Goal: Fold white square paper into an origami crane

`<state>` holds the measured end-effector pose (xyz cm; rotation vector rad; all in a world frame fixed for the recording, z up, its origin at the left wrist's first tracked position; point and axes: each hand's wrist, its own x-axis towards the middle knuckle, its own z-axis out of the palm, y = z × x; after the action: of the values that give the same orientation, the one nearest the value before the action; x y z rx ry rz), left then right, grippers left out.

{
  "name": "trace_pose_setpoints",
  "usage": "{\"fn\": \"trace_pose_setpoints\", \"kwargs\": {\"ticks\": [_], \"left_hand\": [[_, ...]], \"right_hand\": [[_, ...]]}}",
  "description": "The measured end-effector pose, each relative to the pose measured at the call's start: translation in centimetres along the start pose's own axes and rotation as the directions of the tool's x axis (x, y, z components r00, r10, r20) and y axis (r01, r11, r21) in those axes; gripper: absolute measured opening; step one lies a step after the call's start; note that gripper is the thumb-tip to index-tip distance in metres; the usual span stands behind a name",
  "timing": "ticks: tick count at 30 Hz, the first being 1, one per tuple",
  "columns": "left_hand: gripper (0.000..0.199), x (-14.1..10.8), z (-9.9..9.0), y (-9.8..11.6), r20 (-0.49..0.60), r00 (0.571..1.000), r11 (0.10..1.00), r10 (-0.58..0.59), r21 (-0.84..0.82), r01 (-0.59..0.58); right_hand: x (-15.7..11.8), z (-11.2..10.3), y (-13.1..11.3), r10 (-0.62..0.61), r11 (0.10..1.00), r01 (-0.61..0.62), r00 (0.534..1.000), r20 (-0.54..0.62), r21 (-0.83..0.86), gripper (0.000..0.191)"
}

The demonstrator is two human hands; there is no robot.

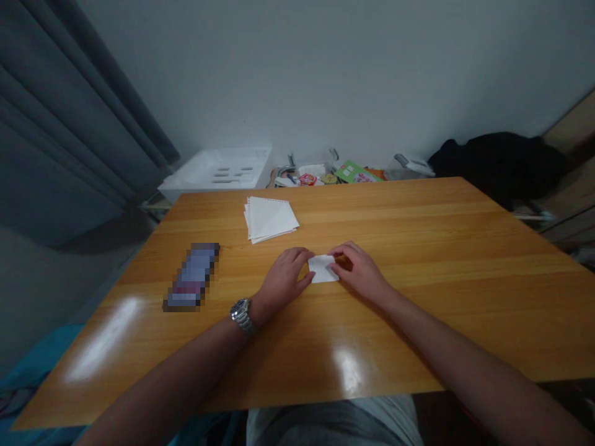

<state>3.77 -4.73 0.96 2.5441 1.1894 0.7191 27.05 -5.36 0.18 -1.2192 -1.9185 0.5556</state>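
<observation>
One small white piece of paper point(322, 272), faintly creased, lies on the wooden table point(427, 241) between my two hands and serves as the reference for all positions below. At its left edge, my left hand point(286, 272) is bent, thumb and index finger spread, their tips touching the small paper near its two left corners. At its right side, my right hand point(361, 271) curves inward, the thumb lying over the small paper and the index fingertip at its far right corner. I cannot tell whether either hand pinches the small paper or merely steadies it.

Nearer to me and left of the small paper, a metal wristwatch point(240, 313) encircles my left wrist. Beyond the small paper and somewhat left, a loose stack of white sheets point(272, 218) lies with its edges unevenly aligned. Well to the left of the small paper rests a dark-edged flat device point(191, 277), its face obscured by pixelation. Farther beyond the small paper, past the table's far edge, are a white plastic tray point(260, 160) on the left, a green booklet point(357, 173) slightly right, and black cloth point(497, 164) at far right.
</observation>
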Motion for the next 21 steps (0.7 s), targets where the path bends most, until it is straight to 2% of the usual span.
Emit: {"fn": "trace_pose_setpoints", "kwargs": {"ticks": [6, 11, 17, 21], "left_hand": [[0.038, -0.1, 0.2, 0.0, -0.004, 1.000, 1.000, 0.006, 0.020, -0.006], [0.042, -0.1, 0.1, 0.0, 0.011, 0.999, 0.999, 0.038, 0.018, -0.038], [0.041, -0.1, -0.3, 0.0, 0.024, 0.998, 0.998, 0.059, 0.002, -0.059], [0.033, -0.3, -0.2, -0.3, 0.029, 0.998, 0.998, 0.064, 0.025, -0.064]], "right_hand": [[-0.1, 0.1, 0.1, 0.024, 0.999, -0.025, 0.999, -0.026, -0.034, 0.007], [0.0, -0.1, -0.2, -0.012, 0.999, 0.014, 0.999, 0.029, -0.050, 0.001], [0.2, -0.9, -0.5, -0.071, 0.992, 0.082, 0.991, 0.111, -0.096, 0.007], [0.2, -1.3, -1.0, -0.073, 0.992, 0.084, 0.990, 0.119, -0.092, 0.011]]}}
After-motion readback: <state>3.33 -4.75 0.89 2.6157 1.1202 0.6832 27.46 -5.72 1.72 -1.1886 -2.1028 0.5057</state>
